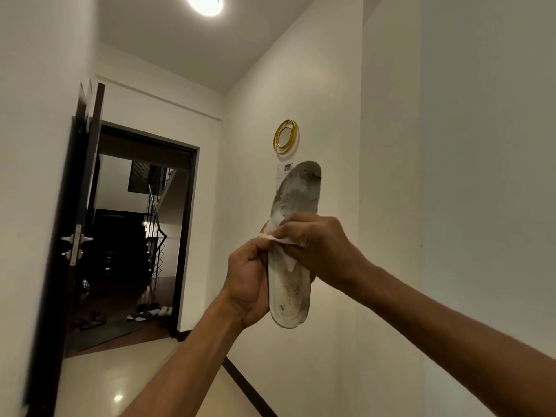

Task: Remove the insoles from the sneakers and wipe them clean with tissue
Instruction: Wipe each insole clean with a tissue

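Insole [296, 203] oblong, grimy; left hand [251, 284] grips, right hand [316, 245] presses crumpled tissue [284, 257].

One wide-angle view from the person's head, facing forward and tilted upward along a white hallway toward a dark-framed open doorway [141, 236], a round ceiling lamp [204, 3] at the top edge. The left hand [248, 284] and right hand [316, 245] sit close, mid-frame.
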